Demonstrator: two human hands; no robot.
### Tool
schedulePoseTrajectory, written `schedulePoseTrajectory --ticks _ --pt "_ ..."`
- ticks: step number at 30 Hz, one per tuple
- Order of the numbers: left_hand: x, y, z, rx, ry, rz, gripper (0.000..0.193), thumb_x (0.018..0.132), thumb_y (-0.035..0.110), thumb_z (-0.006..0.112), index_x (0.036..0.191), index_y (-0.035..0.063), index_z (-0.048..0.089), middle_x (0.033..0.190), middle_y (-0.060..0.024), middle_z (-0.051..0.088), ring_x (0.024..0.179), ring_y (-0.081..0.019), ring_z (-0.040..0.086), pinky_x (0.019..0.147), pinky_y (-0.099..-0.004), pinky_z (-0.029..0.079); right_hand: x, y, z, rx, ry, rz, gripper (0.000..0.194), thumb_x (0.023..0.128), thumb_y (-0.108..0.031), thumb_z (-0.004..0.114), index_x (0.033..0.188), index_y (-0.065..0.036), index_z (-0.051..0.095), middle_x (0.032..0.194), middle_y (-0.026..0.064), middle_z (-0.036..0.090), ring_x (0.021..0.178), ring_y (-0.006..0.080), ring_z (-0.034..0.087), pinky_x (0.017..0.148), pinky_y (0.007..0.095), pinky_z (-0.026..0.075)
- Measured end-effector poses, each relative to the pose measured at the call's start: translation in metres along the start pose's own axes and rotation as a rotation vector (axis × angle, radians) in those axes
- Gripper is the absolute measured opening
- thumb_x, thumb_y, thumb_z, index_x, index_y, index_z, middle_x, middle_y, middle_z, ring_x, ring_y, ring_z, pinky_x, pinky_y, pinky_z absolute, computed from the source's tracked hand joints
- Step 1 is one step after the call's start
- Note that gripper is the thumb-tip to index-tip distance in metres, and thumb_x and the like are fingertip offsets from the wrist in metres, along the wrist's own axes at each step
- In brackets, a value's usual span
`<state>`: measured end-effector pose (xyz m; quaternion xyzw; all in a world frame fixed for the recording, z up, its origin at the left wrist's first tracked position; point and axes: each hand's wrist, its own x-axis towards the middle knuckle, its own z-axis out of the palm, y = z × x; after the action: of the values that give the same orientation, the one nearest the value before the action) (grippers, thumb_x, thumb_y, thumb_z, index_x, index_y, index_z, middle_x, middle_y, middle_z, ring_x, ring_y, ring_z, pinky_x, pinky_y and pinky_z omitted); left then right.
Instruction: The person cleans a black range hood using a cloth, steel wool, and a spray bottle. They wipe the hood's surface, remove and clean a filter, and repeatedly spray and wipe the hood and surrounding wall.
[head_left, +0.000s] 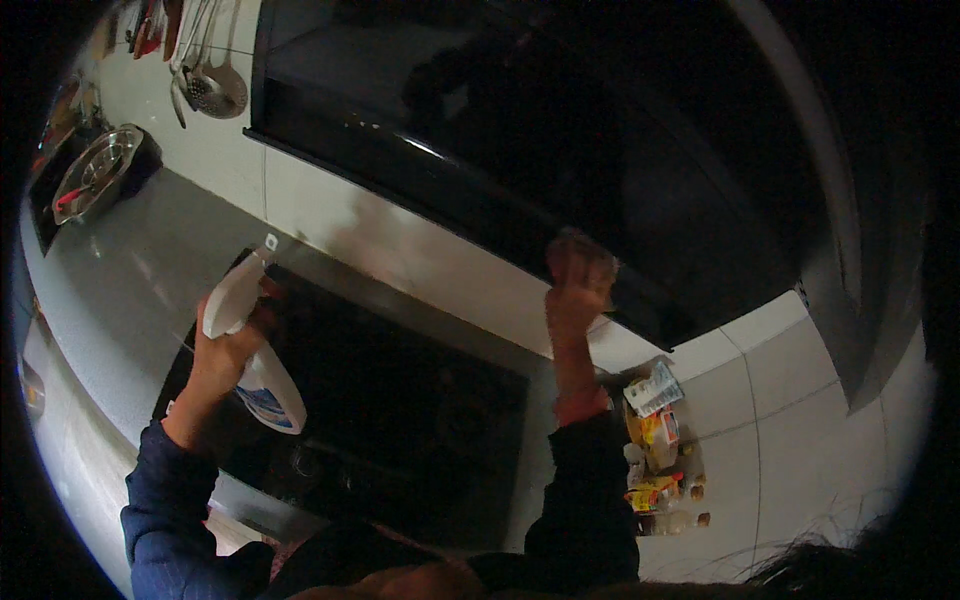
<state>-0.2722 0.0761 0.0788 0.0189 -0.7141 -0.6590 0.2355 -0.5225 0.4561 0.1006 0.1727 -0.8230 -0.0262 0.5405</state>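
My left hand (219, 364) grips a white spray bottle (276, 394) by its neck, just under the trigger head. The bottle is tilted, its blue label facing down, and its nozzle points towards the tiled backsplash. At the lower front edge of a glossy black range hood (480, 180), my right hand (581, 266) lies against the surface. That hand is blurred; a pale edge shows beside its fingers, but what it is cannot be made out. Below both arms spreads a black glass cooktop (390, 375).
Metal ladles and skimmers (214, 90) hang on the wall at upper left. A clear dish (101, 172) stands on the grey counter (135, 247) at left. Several jars and packets (660, 457) crowd the counter's right end, beside the tiled wall (787, 412).
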Motion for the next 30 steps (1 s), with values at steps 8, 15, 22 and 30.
schedulePoseTrajectory --ticks 8,15,22,30 --pt "-0.010 0.018 -0.035 -0.003 0.028 -0.081 0.034 0.071 0.010 0.066 0.104 0.0040 0.059 0.098 -0.0053 0.062 0.084 -0.0144 0.057 0.076 -0.0282 0.045 0.112 -0.252 0.054 0.288 0.118 -0.421 0.034 0.081 -0.018 0.064 0.114 -0.013 0.061 0.117 0.0084 0.056 0.091 0.0332 0.055 0.075 0.0467 0.050" --pt "-0.031 0.018 -0.068 0.010 0.074 -0.065 0.039 0.069 0.010 0.067 0.106 0.0043 0.058 0.099 -0.0082 0.063 0.085 -0.0189 0.059 0.077 -0.0316 0.048 0.162 -0.394 0.078 0.366 0.107 -0.408 0.026 0.083 -0.018 0.059 0.109 -0.017 0.059 0.115 0.0059 0.056 0.087 0.0318 0.055 0.069 0.0461 0.048" --pt "-0.041 0.019 -0.057 -0.057 0.063 -0.104 0.041 0.069 0.010 0.066 0.109 0.0041 0.058 0.098 -0.0062 0.062 0.082 -0.0154 0.057 0.077 -0.0292 0.047 0.105 -0.245 0.050 0.293 0.025 -0.382 0.042 0.080 -0.016 0.065 0.121 -0.020 0.057 0.124 0.0075 0.053 0.098 0.0378 0.055 0.077 0.0482 0.053" --pt "-0.039 0.021 -0.040 -0.079 0.021 -0.108 0.043 0.068 0.003 0.063 0.111 0.0032 0.059 0.099 -0.0042 0.062 0.079 -0.0130 0.055 0.073 -0.0278 0.045 0.019 -0.027 0.004 -0.058 -0.002 -0.145 0.058 0.071 -0.008 0.071 0.125 -0.020 0.055 0.120 0.0118 0.055 0.102 0.0406 0.057 0.079 0.0506 0.052"
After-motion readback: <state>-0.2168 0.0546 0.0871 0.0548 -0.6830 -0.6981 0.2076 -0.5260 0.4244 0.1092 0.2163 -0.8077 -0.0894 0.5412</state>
